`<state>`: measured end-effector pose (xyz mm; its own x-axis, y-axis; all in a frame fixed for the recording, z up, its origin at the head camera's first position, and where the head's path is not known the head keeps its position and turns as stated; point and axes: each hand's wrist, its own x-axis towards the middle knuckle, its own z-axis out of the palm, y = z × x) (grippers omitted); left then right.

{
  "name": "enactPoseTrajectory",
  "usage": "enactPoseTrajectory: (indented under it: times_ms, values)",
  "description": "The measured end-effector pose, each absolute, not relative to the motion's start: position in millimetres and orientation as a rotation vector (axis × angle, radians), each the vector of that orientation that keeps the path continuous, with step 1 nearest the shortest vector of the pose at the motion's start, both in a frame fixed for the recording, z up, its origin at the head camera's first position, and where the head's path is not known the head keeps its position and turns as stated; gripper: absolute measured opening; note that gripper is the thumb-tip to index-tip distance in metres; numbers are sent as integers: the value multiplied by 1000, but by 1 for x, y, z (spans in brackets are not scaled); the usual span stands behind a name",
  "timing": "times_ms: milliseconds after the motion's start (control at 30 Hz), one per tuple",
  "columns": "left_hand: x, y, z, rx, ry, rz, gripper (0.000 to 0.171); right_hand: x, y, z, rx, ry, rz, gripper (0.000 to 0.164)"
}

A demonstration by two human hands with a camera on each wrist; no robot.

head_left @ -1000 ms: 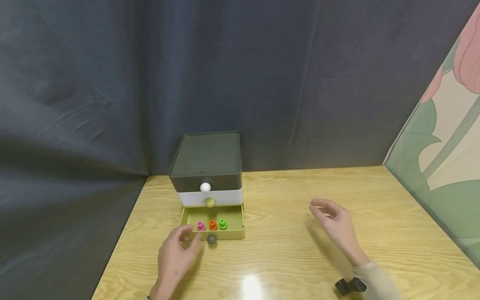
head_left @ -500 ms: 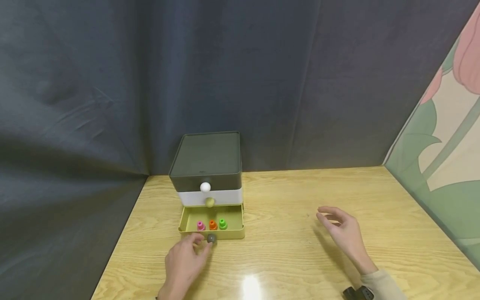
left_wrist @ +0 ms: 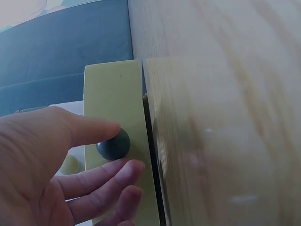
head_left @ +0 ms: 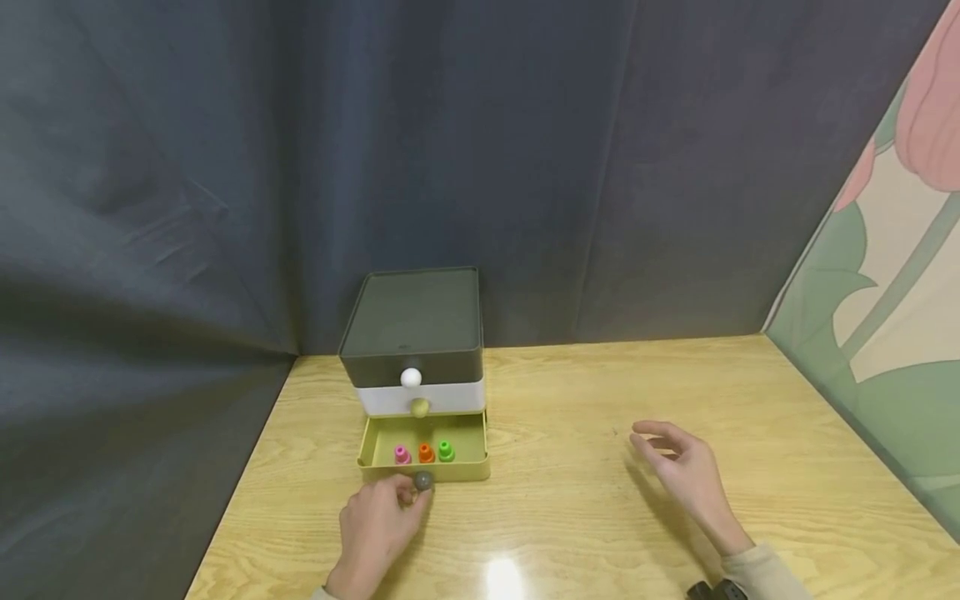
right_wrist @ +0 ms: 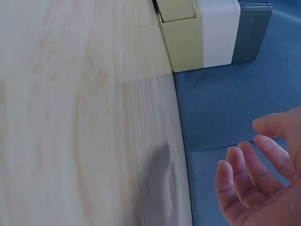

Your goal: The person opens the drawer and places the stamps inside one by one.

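A small three-tier drawer box [head_left: 420,312] stands at the back left of the table, its bottom yellow-green drawer [head_left: 472,471] pulled out. My left hand [head_left: 378,525] is at that drawer's front and pinches its round dark grey knob [head_left: 423,481]. In the left wrist view the thumb lies on one side of the knob [left_wrist: 114,144] and the fingers on the other. Inside the drawer sit a pink peg-like piece [head_left: 402,455], an orange one [head_left: 426,453] and a green one [head_left: 446,451]. My right hand [head_left: 686,471] hovers over the table at the right, fingers loosely bent and holding nothing.
The two upper drawers, dark grey and white, are pushed in, with a white knob [head_left: 411,377] and a yellow-green knob [head_left: 420,407]. A dark curtain [head_left: 465,150] hangs behind the wooden table [head_left: 555,517]. A flower-patterned panel [head_left: 900,333] borders the right side.
My left hand has moved right to the grey knob and taken hold of it. The right hand has drifted slightly right and nearer. The drawer and the pieces in it stay in place.
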<state>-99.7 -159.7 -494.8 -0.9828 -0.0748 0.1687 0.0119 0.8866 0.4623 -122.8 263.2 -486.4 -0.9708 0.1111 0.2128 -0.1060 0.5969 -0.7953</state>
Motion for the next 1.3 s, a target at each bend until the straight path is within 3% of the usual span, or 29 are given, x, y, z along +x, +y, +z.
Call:
enactPoseTrajectory:
  times_ms: [1300]
  values:
    - [-144,-155,-500,45,-2803,-818,24,-121,271,-485,-28,-2581,1278,29]
